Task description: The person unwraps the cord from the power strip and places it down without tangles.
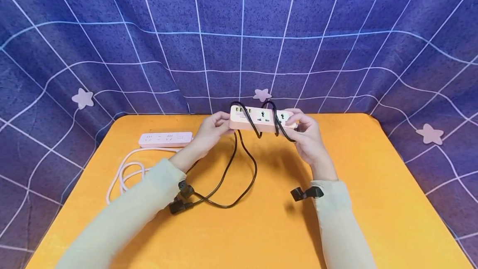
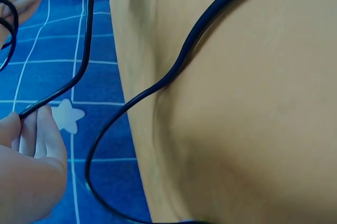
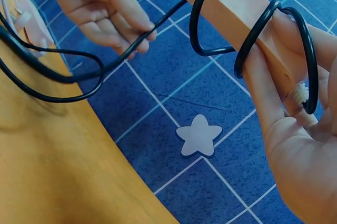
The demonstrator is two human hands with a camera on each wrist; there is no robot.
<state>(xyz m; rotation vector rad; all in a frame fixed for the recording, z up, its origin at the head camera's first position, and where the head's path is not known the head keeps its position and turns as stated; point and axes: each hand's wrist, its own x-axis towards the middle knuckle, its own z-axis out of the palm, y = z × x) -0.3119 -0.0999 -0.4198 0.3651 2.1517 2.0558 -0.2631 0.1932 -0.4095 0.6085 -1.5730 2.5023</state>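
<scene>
My right hand [image 1: 310, 142] grips one end of a white power strip [image 1: 244, 125], held up near the table's far edge with its sockets facing up. The strip's black cord [image 3: 196, 29] is wound around it in loose loops. At the other end, my left hand [image 1: 210, 136] pinches the cord between thumb and fingers, as the right wrist view shows beside the strip. From there the cord hangs in a wide loop [image 1: 256, 169] down to the tabletop. Its black plug [image 1: 177, 206] lies close to the left forearm.
A second power strip [image 1: 165, 139], pale pink, rests at the left rear of the orange table [image 1: 358, 202], its pale cord [image 1: 112, 182] coiled in front and partly behind the left sleeve. Behind the table hangs a blue grid-patterned curtain [image 1: 224, 53] with stars.
</scene>
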